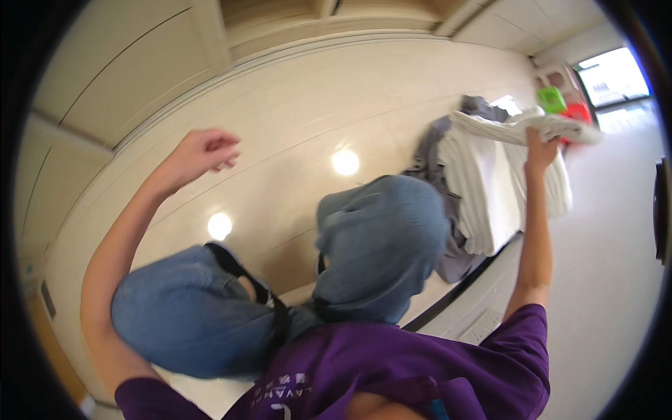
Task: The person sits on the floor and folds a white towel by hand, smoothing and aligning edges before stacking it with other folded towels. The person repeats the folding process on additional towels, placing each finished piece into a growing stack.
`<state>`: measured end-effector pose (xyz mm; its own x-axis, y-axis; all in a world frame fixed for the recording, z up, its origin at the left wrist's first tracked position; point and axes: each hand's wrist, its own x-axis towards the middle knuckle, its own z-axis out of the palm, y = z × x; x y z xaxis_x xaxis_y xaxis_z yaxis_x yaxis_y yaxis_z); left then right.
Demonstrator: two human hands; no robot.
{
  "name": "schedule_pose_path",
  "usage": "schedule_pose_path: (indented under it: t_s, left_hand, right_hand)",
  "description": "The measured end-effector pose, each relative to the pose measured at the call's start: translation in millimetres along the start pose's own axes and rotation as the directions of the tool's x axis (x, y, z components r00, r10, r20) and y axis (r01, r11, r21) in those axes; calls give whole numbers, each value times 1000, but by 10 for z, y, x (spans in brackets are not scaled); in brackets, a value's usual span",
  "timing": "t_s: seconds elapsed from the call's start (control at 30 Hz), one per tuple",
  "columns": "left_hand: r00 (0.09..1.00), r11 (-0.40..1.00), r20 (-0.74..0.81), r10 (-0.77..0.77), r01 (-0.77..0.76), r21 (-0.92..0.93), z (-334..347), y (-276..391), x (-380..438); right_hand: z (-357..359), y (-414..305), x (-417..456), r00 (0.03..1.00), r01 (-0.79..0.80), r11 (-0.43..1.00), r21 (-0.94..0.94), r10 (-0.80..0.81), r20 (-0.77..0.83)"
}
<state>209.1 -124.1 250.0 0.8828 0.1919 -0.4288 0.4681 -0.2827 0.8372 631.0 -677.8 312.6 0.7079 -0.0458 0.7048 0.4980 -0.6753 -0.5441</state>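
Note:
My right hand (542, 149) grips a folded white cloth (504, 130), raised at the right over a heap. That heap holds more folded white cloths (475, 189) lying on a grey cloth (452, 260) against the wall. At the left, my left hand (210, 152) hangs above the floor with its fingers curled and nothing visible in it; the fingers are slightly blurred. Between the hands are my bent knees in blue jeans.
Glossy beige floor tiles (294, 105) lie before me. Pale cabinets (142, 68) and a wooden shelf unit (388, 26) line the far side. A green object (551, 100) and a red object (577, 113) stand near the window. Wall sockets (480, 326) are at the right.

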Motion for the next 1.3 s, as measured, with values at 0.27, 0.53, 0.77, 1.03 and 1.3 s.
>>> schedule_pose_path:
  t_s: [0.27, 0.53, 0.77, 1.03, 1.3]
  left_hand:
    - [995, 433, 82, 59, 48, -900, -157, 66, -61]
    - [952, 193, -59, -299, 0, -981, -165, -950, -364]
    - [953, 153, -59, -299, -13, -988, 336, -1505, -564]
    - [825, 616, -459, -330, -180, -767, -483, -2108, -830]
    - [610, 994, -792, -27, 99, 43, -307, -2645, -459]
  right_hand:
    - [1177, -2841, -1062, 519, 579, 659, 480, -752, 406]
    - [1866, -3897, -3101, -435, 177, 434, 883, -770, 466]
    - [2539, -3566, -3353, -479, -63, 978, 200, -206, 853]
    - [3170, -2651, -3082, -347, 320, 941, 111, 8, 938]
    - [3201, -2228, -3244, -453, 132, 975, -177, 218, 864]
